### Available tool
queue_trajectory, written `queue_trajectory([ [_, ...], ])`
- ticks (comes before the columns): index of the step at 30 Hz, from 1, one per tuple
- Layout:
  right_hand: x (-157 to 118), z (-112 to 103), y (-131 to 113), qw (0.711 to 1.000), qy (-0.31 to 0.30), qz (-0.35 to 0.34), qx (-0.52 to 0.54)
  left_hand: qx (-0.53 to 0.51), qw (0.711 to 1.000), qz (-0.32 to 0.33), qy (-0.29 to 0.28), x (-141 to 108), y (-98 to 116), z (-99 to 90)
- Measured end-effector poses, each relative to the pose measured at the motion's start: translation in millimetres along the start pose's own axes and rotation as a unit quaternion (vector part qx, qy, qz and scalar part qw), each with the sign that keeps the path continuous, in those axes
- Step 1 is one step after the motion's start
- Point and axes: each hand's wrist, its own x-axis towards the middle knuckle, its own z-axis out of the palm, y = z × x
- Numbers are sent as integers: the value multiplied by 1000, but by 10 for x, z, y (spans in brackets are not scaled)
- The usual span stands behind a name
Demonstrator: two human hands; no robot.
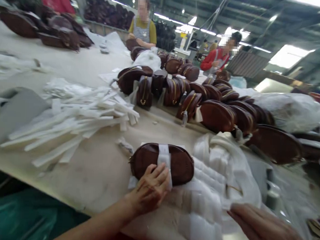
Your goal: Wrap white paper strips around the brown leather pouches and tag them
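Observation:
A dark brown oval bag (pixel 147 161) lies on the worktable, with a white wrapping strip (pixel 163 151) running across its middle. My left hand (pixel 153 188) is closed over the strip at the bag's near side, its bent fingers pressing there and its thumb hidden. To the right, my right hand (pixel 269 229) is slightly blurred, with fingers stretched out and nothing visible in them. It hovers near a stack of clear and white plastic sleeves (pixel 204 207), apart from the bag. Whether it touches the plastic I cannot tell.
White strips (pixel 77 120) lie piled at left beside a grey rounded sheet (pixel 19 110). Rows of brown zippered bags (pixel 215 115) stand beyond, with bundled clear plastic (pixel 290 108) at right. Several people are across the table, including one in a striped apron (pixel 143 30).

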Motion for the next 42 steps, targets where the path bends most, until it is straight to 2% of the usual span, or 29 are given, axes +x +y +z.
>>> queue_trajectory([
  [3,833,99,-264,989,-65,-127,-30,21,999,0,-25,1,-5,-13],
  [6,1464,268,-458,969,-126,-199,-78,17,999,5,-42,-1,9,-32],
  [9,1861,453,-489,947,-190,-232,-117,12,998,11,-58,-14,6,-39],
  [12,2099,598,-439,934,-222,-245,-137,12,998,12,-60,-21,-9,-38],
  [16,2357,664,-439,922,-290,-227,-120,5,999,7,-34,-24,-17,-28],
  [21,2651,722,-429,917,-383,-115,-12,6,999,10,-32,-36,-18,-14],
  [23,2722,796,-351,917,-392,-60,40,7,999,11,-34,-37,-23,-14],
  [27,2790,953,-118,941,-324,30,92,10,1000,10,-20,-34,-31,-8],
  [30,2755,970,13,956,-273,30,102,15,1000,8,-19,-34,-28,1],
  [32,2622,938,29,972,-215,37,89,12,1000,6,-19,-32,-23,1],
  [34,2362,925,-21,989,-117,3,86,7,1000,5,-10,-28,-16,-6],
  [37,1806,1020,-181,987,22,-143,76,5,1000,1,18,-24,-7,-7],
  [39,1451,1130,-296,974,64,-209,54,-6,999,-3,54,-30,-6,9],
  [42,1118,1183,-418,973,66,-213,63,-32,996,-8,86,-44,-11,39],
])
